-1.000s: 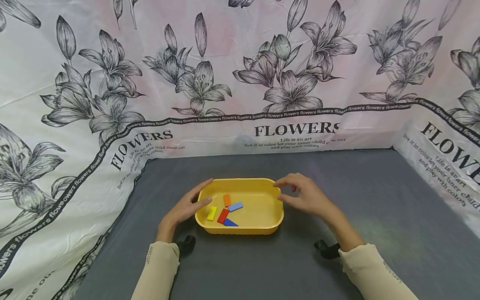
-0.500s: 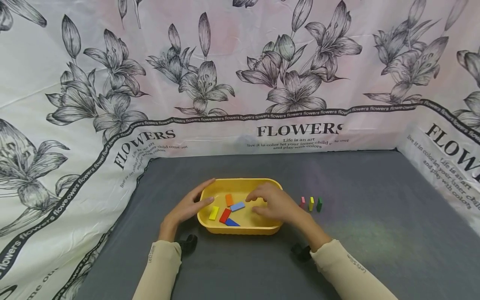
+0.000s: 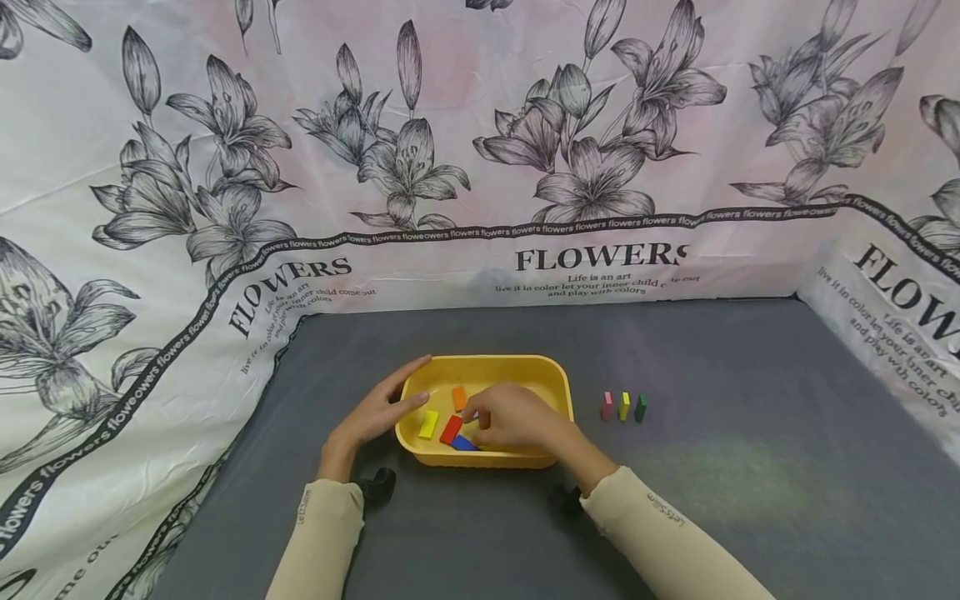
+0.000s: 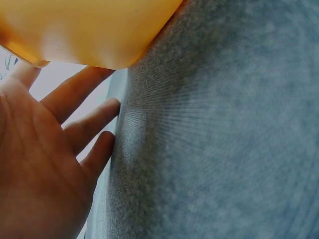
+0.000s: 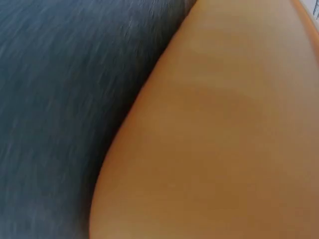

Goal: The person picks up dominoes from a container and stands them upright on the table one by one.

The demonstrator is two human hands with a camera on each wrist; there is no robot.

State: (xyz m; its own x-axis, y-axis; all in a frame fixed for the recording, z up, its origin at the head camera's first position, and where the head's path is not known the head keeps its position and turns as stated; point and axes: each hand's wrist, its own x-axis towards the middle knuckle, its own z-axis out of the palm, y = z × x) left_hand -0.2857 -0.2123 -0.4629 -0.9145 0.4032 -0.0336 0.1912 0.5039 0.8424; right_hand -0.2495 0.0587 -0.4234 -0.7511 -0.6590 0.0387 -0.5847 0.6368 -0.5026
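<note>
Yellow tray (image 3: pixel 491 460): oblong, rounded corners, upright. In the tray's left half, lying flat: yellow block (image 3: pixel 428 424), orange block (image 3: pixel 459 398), red block (image 3: pixel 451 430), blue block (image 3: pixel 463 443) just beside red. Light-blue block (image 3: pixel 474 417) near tray centre, mostly hidden.

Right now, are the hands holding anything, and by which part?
The left hand rests against the left end of the yellow tub, not gripping it. The right hand covers most of the light-blue block; whether it pinches it cannot be told.
</note>
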